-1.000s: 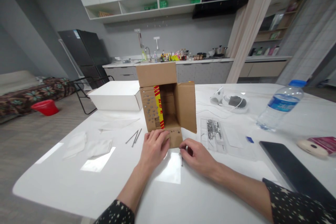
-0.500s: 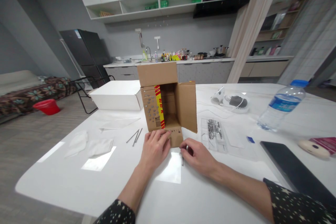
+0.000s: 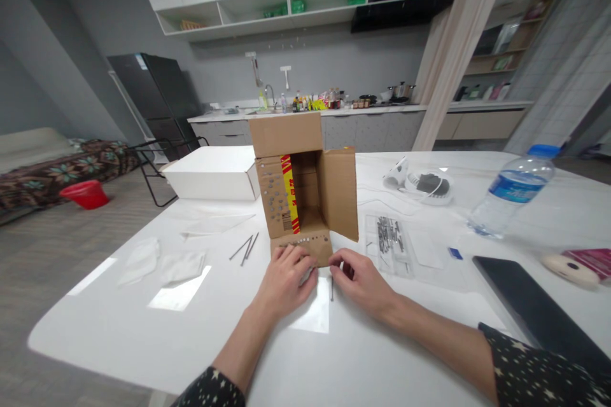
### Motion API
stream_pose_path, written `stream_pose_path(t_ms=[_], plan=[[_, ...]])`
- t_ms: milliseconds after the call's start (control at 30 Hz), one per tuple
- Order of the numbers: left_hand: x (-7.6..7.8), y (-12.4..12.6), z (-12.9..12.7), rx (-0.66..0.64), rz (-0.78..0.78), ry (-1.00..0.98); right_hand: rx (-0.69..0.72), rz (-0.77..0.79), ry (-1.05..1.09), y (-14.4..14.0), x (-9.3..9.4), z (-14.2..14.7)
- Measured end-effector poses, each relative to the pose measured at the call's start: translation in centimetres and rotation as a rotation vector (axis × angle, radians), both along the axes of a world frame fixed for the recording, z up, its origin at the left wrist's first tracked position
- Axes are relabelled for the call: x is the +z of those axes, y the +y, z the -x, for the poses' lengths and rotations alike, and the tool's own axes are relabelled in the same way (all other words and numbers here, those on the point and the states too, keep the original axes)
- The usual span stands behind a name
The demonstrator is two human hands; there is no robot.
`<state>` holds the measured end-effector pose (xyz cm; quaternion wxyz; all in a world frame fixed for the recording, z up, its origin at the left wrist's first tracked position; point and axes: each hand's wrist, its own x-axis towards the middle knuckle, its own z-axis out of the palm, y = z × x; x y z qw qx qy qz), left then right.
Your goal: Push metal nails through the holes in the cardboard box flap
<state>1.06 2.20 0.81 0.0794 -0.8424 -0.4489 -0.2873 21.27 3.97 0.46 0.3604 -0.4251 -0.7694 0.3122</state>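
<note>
An open cardboard box (image 3: 305, 187) lies on its side on the white table (image 3: 334, 356), its flaps spread out. The bottom flap (image 3: 308, 243) carries a row of small metal nail heads, and the left flap carries several more. My left hand (image 3: 286, 276) grips the front edge of the bottom flap with curled fingers. My right hand (image 3: 360, 280) is at the flap's right corner with its fingertips pinched together; whether they hold anything is hidden. A thin nail (image 3: 332, 288) lies on the table between my hands.
Loose nails (image 3: 245, 248) lie left of the box, beside white cloths (image 3: 165, 264) and a white box (image 3: 212, 181). To the right are a clear tray of nails (image 3: 389, 235), a water bottle (image 3: 513, 194), a dark tablet (image 3: 529, 311) and a cable bundle (image 3: 422, 186).
My left hand has slid back from on top of the bottom flap to its front edge, uncovering the row of nail heads. My right hand has barely moved.
</note>
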Motion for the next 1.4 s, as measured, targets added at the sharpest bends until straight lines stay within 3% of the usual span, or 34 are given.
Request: stream_pose_path(t_ms=[233,500,867,1400], plan=[[0.4,-0.9,-1.1,-0.115,0.176,0.096,-0.121,0.043,0.167,0.5,-0.2,-0.2],[0.3,-0.9,-1.2,-0.108,0.220,0.087,-0.119,0.064,0.197,0.6,-0.3,-0.2],[-0.1,-0.3,-0.5,-0.026,0.172,0.035,-0.121,0.042,0.199,0.7,-0.6,-0.2],[-0.8,0.3,0.0,0.034,0.120,0.154,-0.119,0.066,0.192,0.8,-0.8,-0.4]])
